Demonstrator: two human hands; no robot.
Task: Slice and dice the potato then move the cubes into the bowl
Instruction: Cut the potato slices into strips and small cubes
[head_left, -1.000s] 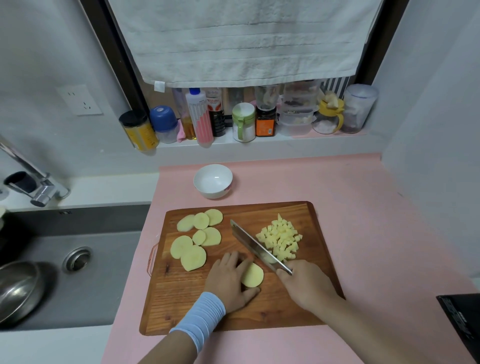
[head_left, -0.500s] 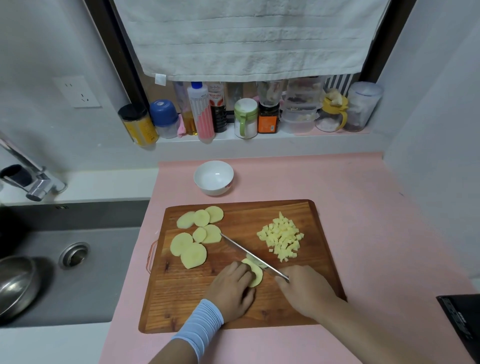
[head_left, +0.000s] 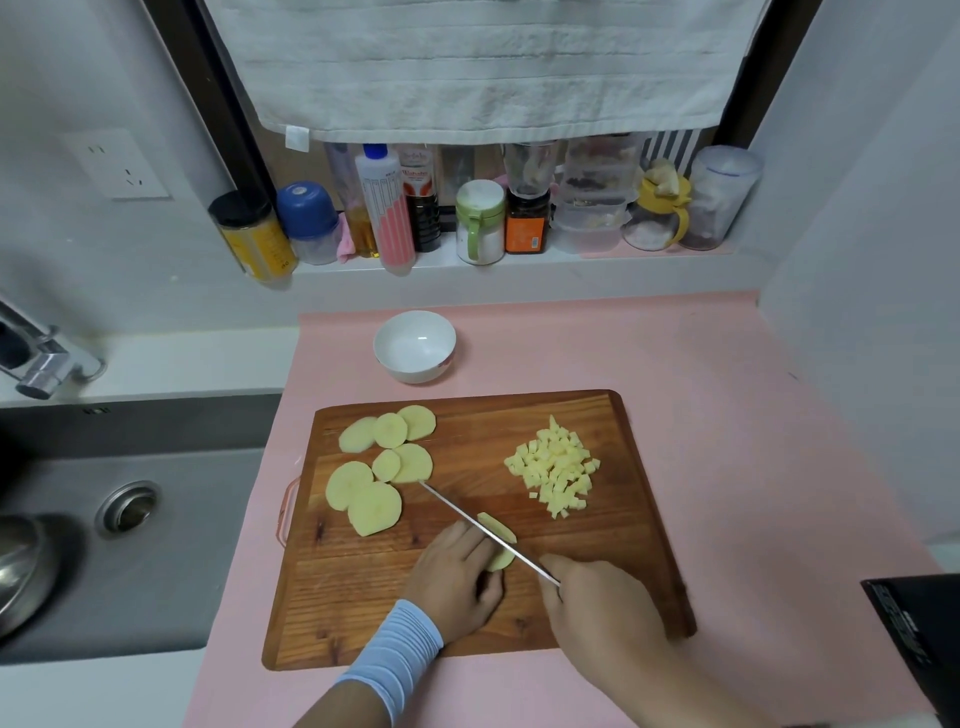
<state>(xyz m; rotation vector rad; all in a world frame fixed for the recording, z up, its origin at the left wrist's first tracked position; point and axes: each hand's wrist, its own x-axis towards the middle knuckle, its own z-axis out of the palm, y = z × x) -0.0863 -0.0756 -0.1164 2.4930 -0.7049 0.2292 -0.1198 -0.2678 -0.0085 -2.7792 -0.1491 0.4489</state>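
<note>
At the bottom of the frame a forearm with a blue wristband (head_left: 393, 644) leads to the left hand (head_left: 457, 577), whose bent fingers press down on a potato slice (head_left: 503, 560) lying on the lower middle of the board (head_left: 467, 629); just right of it, the right hand (head_left: 597, 597) has its fingers wrapped round the handle of the knife (head_left: 467, 514), the handle itself hidden in the grip. The blade shows edge-on as a thin line running up and left across the slice, with a strip of potato on its right side and the rest under the left fingertips; its tip ends close to the uncut slices (head_left: 371, 499), which lie overlapping on the left half of the board. The cubes (head_left: 556, 470) sit in a loose heap on the upper right of the board, apart from the blade. Above the board, the white bowl (head_left: 414, 345) stands on the pink counter (head_left: 727, 415); no potato shows in it. At the left lies a grey sink (head_left: 171, 540); at the top, jars and bottles (head_left: 478, 223) line a sill under a hanging towel (head_left: 483, 67).
</note>
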